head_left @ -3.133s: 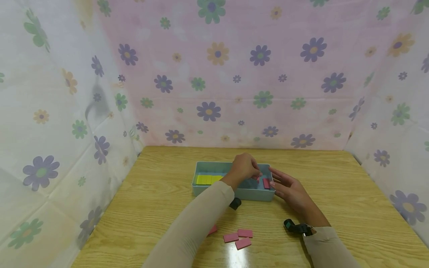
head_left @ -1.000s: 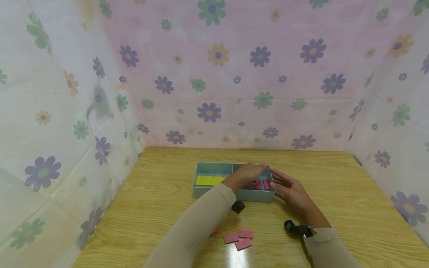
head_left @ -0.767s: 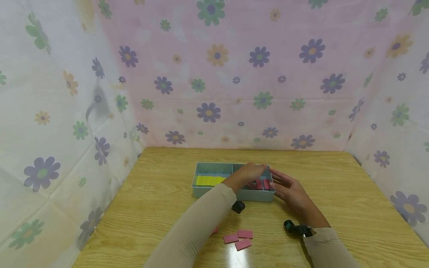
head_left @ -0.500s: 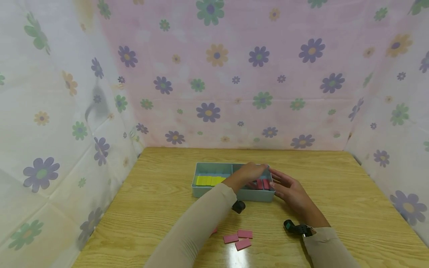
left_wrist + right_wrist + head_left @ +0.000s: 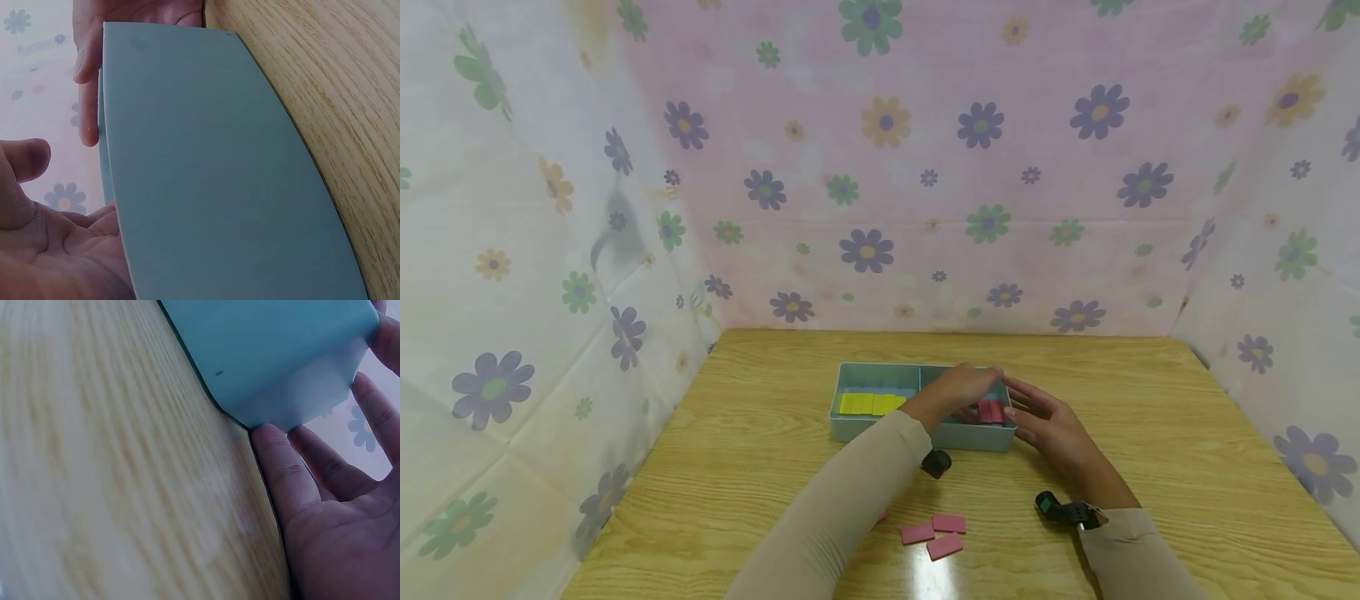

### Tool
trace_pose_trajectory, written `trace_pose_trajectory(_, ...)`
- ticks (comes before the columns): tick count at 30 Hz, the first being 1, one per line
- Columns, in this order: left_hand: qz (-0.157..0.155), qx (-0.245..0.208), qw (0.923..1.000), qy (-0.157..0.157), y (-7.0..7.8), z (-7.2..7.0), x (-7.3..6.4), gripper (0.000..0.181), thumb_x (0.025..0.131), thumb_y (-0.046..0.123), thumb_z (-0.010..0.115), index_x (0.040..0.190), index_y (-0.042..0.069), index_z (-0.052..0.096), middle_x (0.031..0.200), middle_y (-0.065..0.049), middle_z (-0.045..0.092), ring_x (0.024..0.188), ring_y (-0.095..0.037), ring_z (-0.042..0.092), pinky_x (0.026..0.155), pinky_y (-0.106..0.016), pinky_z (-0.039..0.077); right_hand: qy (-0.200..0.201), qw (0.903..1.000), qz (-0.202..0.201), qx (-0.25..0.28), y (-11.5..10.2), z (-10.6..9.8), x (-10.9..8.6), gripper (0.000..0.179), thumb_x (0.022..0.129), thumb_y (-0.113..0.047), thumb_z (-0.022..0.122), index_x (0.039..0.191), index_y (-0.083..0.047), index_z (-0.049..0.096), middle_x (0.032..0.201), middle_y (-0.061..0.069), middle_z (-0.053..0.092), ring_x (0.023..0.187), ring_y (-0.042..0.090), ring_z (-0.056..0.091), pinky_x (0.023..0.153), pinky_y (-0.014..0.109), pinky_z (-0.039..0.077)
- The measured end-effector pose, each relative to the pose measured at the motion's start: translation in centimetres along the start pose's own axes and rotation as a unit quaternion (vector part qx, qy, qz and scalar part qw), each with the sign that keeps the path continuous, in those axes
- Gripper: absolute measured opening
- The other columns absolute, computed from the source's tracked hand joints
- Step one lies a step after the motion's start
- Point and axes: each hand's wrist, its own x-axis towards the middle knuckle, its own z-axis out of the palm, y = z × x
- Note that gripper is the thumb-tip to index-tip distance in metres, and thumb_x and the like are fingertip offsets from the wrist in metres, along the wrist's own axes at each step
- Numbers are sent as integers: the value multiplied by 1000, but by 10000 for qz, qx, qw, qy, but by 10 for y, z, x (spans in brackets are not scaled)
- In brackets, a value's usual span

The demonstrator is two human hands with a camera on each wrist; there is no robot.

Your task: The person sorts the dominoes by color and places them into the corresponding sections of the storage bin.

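Observation:
In the head view, my left hand [image 5: 958, 389] reaches over the near wall into the right compartment of a pale blue box [image 5: 973, 437]. Its lowered fingers are beside pink rectangular tiles [image 5: 990, 412] standing side by side; the hand hides part of that compartment. In the left wrist view the thumb [image 5: 28, 159] is held out, while the box wall covers the other fingers. My right hand [image 5: 1056, 429] rests its fingertips against the box's right end. The right wrist view shows those fingers [image 5: 284, 465] nearly straight, touching the end wall from outside.
A row of yellow tiles [image 5: 868, 404] is in the box's left compartment, behind a divider [image 5: 920, 379]. Several loose pink tiles [image 5: 917, 533] lie on the wooden table [image 5: 752, 433] in front of the box, one partly hidden by the left sleeve. Flowered cloth [image 5: 925, 167] surrounds the table.
My left hand has gone lower into the right compartment than 3 seconds ago. The pink tiles there, formerly with a gap between them, now sit close together. The right hand has stayed put.

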Motion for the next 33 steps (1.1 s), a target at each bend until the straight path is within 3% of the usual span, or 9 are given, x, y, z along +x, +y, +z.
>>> trace_pose_trajectory(8, 209, 34, 9998, 49, 2, -8, -4, 76, 99, 66, 52, 149, 8, 56, 146, -10, 60, 90, -29, 73, 79, -43, 62, 82, 9999, 87, 8, -1, 0, 0, 64, 106, -27, 61, 164, -24, 33, 168, 18, 29, 142, 18, 49, 100, 25, 54)
trace_pose_trajectory(14, 490, -111, 9987, 115, 7, -22, -19, 73, 101, 63, 54, 147, 6, 54, 144, -13, 60, 96, -33, 74, 84, -46, 63, 134, 9998, 169, 1, -2, 1, 0, 66, 106, -28, 62, 164, -22, 32, 168, 15, 30, 145, 23, 46, 100, 24, 55)
trace_pose_trajectory(18, 709, 168, 9972, 147, 5, -32, -31, 65, 100, 65, 54, 135, 11, 60, 124, -10, 69, 102, -32, 72, 90, -50, 60, 131, 9997, 206, -80, -3, 2, -1, 67, 106, -30, 62, 164, -23, 32, 169, 14, 30, 150, 35, 38, 102, 26, 54)
trace_pose_trajectory(21, 1004, 535, 9933, 225, -1, -40, -42, 56, 100, 65, 54, 128, 18, 63, 119, -7, 70, 105, -28, 69, 90, -50, 58, 143, 9996, 232, -122, -4, 3, -2, 67, 105, -31, 63, 164, -23, 31, 169, 13, 29, 152, 38, 34, 103, 28, 54)
trace_pose_trajectory(24, 1284, 628, 9892, 310, -11, -48, -54, 47, 100, 62, 57, 125, 23, 64, 122, -2, 69, 104, -22, 67, 86, -44, 58, 181, 9992, 309, -174, -4, 3, -2, 68, 105, -33, 64, 164, -25, 33, 169, 12, 30, 152, 38, 34, 103, 27, 54)
trace_pose_trajectory(27, 1499, 418, 9875, 238, -24, -56, -67, 42, 101, 59, 59, 125, 25, 63, 120, 2, 67, 102, -17, 66, 82, -39, 57, 226, 9989, 333, -225, -3, 4, -3, 67, 104, -33, 65, 163, -27, 34, 168, 12, 31, 152, 38, 35, 102, 27, 54)
trace_pose_trajectory(33, 1848, 74, 9825, 216, -50, -75, -89, 38, 102, 51, 61, 128, 22, 63, 114, 3, 67, 93, -17, 66, 78, -40, 58, 193, 9993, 177, -270, -3, 3, -3, 66, 105, -32, 64, 164, -25, 34, 168, 14, 30, 150, 35, 36, 100, 25, 54)
